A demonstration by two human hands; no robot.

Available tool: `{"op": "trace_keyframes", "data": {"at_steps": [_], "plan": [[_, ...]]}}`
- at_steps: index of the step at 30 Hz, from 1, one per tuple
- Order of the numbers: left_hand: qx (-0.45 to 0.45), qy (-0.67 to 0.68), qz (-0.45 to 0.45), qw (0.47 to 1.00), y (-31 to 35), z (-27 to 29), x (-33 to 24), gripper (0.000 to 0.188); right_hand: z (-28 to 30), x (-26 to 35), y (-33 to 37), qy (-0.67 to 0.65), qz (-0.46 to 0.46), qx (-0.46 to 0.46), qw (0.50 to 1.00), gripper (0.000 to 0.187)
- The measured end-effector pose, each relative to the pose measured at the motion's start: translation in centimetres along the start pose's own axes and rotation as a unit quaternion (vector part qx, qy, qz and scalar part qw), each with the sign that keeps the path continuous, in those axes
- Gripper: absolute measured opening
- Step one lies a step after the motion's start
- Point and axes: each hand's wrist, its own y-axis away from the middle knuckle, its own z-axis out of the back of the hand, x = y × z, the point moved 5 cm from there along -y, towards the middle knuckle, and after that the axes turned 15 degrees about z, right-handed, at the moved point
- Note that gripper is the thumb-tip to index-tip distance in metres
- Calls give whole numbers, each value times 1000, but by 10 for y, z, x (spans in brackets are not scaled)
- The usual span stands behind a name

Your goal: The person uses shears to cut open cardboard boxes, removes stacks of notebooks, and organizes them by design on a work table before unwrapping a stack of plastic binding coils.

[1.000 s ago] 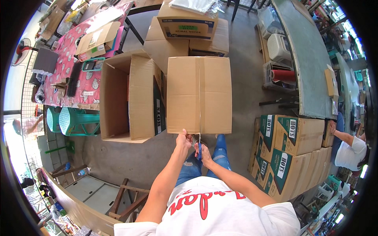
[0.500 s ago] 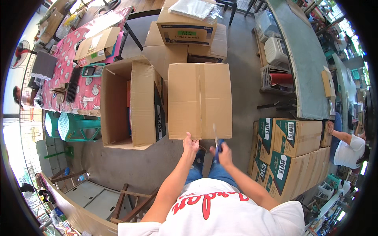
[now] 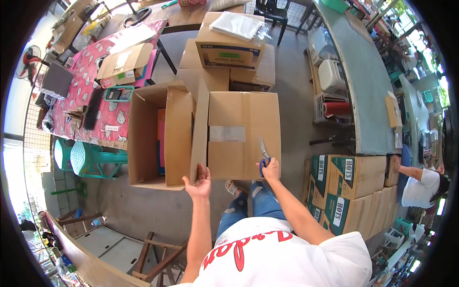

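A brown cardboard carton (image 3: 229,162) stands in front of me, its left flap (image 3: 200,129) raised upright. My left hand (image 3: 198,184) is at the near end of that flap, thumb apart and fingers stretched out against the cardboard. In my right hand (image 3: 271,170) is a pair of scissors (image 3: 264,153) with blue handles. The blades point away from me over the carton's right flap (image 3: 262,115), which lies flat. A grey-white strip (image 3: 227,134) shows on the inner flap uncovered at the left.
An opened carton (image 3: 179,138) with colourful contents stands close on the left. Behind are more cartons (image 3: 229,55), one topped with clear plastic bags (image 3: 236,24). Stacked cartons (image 3: 356,177) and a long table (image 3: 368,95) are on the right, where another person (image 3: 420,184) works.
The carton's left flap has swung up from flat to upright. My left hand has moved left to it. The scissors have shifted slightly and now show plainly over the right flap.
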Motion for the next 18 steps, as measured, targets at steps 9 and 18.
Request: {"op": "trace_keyframes", "data": {"at_steps": [9, 18], "plan": [[-23, -773, -203, 600, -97, -15, 73, 84, 12, 89, -143, -74, 91, 68, 991, 84], [-37, -897, -187, 399, -175, -7, 137, 59, -66, 128, -200, -179, -155, 238, 942, 92]]}}
